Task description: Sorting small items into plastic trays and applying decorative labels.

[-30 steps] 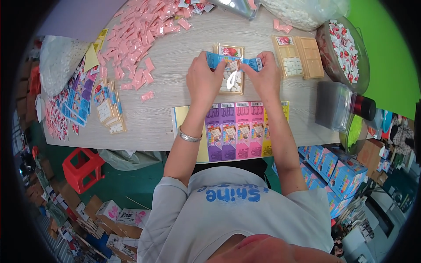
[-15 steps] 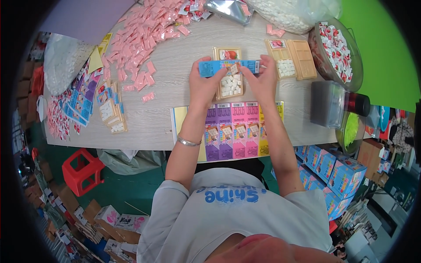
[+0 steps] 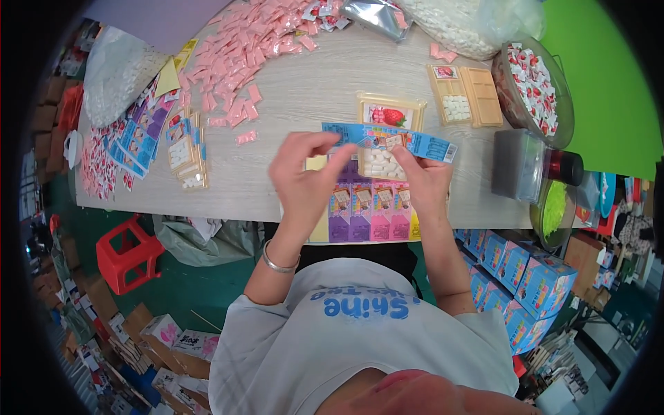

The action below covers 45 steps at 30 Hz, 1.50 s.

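Note:
My right hand (image 3: 430,185) grips a shallow beige tray pack (image 3: 384,102) by its near right side. White marshmallow-like pieces (image 3: 377,164) fill its near part, and a strawberry-printed packet (image 3: 387,116) lies in its far part. Across the pack's middle runs a blue printed label strip (image 3: 429,146), pressed down by my right thumb. Its two ends stick out past the tray. Beside the strip's left end, my left hand (image 3: 304,169) is open, thumb and forefinger apart. Under the pack lies a sheet of purple, pink and yellow printed labels (image 3: 366,220) at the table's near edge.
Pink sachets (image 3: 232,52) are heaped at the far left. Filled packs (image 3: 185,155) and blue strips (image 3: 128,164) lie left. An opened tray (image 3: 482,97), a bowl of strawberry-printed packets (image 3: 531,90) and a clear box (image 3: 517,162) stand right. Blue cartons (image 3: 519,277) and a red stool (image 3: 129,256) are below.
The pack has been lifted toward me, tilted and shifted right. My left hand has let go of the strip's left end and moved left and nearer. The right hand keeps its hold.

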Motion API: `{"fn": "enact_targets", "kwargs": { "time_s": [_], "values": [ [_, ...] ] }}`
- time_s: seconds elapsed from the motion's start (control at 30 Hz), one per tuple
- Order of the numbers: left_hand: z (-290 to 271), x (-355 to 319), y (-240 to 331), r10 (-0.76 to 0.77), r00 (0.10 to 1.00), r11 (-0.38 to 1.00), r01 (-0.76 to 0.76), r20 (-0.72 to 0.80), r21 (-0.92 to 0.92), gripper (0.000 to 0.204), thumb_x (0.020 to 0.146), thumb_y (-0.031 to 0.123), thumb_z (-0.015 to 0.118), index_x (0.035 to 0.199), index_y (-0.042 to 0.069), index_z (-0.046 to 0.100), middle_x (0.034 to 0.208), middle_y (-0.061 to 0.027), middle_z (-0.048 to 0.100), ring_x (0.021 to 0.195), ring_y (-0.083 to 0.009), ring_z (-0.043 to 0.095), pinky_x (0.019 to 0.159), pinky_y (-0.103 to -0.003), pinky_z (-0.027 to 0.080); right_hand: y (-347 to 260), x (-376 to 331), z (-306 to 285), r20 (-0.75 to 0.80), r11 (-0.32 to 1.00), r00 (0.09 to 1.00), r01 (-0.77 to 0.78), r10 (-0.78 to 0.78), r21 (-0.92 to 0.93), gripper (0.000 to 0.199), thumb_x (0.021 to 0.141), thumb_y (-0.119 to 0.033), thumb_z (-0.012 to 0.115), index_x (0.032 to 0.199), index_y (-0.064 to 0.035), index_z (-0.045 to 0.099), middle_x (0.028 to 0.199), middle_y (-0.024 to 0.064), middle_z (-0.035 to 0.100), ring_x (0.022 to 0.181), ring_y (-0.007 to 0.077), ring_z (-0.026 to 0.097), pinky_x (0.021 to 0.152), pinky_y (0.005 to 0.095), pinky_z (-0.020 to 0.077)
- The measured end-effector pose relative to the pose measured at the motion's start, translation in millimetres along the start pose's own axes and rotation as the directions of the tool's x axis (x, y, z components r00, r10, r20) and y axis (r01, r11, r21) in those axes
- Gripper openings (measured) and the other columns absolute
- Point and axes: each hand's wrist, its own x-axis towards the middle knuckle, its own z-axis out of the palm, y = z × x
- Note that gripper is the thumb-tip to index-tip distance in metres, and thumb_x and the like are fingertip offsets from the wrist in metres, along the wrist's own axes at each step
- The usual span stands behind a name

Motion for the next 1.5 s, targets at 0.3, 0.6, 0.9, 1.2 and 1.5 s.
{"fn": "enact_targets", "kwargs": {
  "time_s": [0.3, 0.6, 0.9, 1.2, 1.5],
  "values": [
    [-17, -24, 1, -0.191, 0.804, 0.551, 0.562, 0.563, -0.617, 0.026, 0.091, 0.001, 0.072, 0.116, -0.004, 0.068, 0.102, -0.0099, 0.074, 0.085, -0.0103, 0.069, 0.074, -0.025, 0.056, -15, -30, -10, 0.316, 0.988, 0.945, 0.119, -0.083, -0.096, 0.014, 0.084, -0.003, 0.079, 0.096, 0.0003, 0.075, 0.087, 0.0032, 0.072, 0.076, 0.0057, 0.061, 0.065, 0.0227, 0.0481],
    [-38, -52, -23, 0.058, 0.721, 0.451, 0.597, 0.690, -0.663, 0.028, 0.092, 0.003, 0.070, 0.120, -0.001, 0.065, 0.111, -0.0091, 0.072, 0.100, -0.0131, 0.068, 0.090, -0.030, 0.056, -21, -35, -25, 0.604, 0.983, 0.796, -0.085, -0.032, 0.165, 0.007, 0.087, 0.001, 0.070, 0.094, 0.0013, 0.069, 0.092, 0.0053, 0.066, 0.087, 0.0127, 0.063, 0.077, 0.0270, 0.0508],
    [-22, -62, -27, 0.026, 0.731, 0.354, 0.631, 0.682, -0.690, 0.028, 0.092, 0.003, 0.069, 0.120, -0.001, 0.065, 0.135, -0.0113, 0.056, 0.119, -0.0172, 0.059, 0.100, -0.033, 0.049, -4, -57, 14, 0.508, 0.862, 0.859, -0.304, 0.063, 0.407, 0.028, 0.084, 0.004, 0.075, 0.102, -0.0062, 0.057, 0.093, 0.0001, 0.059, 0.086, 0.0072, 0.060, 0.078, 0.0220, 0.0511],
    [-139, 18, -77, -0.350, 0.903, 0.654, 0.426, 0.249, -0.625, 0.027, 0.102, 0.007, 0.055, 0.129, 0.004, 0.056, 0.109, -0.0042, 0.067, 0.098, -0.0102, 0.064, 0.083, -0.023, 0.052, -15, 42, -49, 0.298, 0.420, 0.802, 0.541, -0.517, -0.728, 0.049, 0.080, -0.008, 0.077, 0.125, -0.0024, 0.057, 0.117, 0.0132, 0.061, 0.107, 0.0277, 0.059, 0.092, 0.0382, 0.0474],
    [-254, 87, -200, -0.060, 0.949, 0.720, 0.255, -0.308, 0.645, 0.044, 0.096, 0.021, 0.063, 0.130, -0.005, 0.056, 0.122, -0.0220, 0.064, 0.115, -0.0334, 0.061, 0.101, -0.042, 0.045, 21, 72, -25, 0.409, -0.193, 0.870, 0.367, -0.276, -0.910, 0.057, 0.080, -0.026, 0.075, 0.132, -0.0073, 0.058, 0.117, 0.0113, 0.061, 0.107, 0.0295, 0.056, 0.085, 0.0456, 0.0456]
  ]
}}
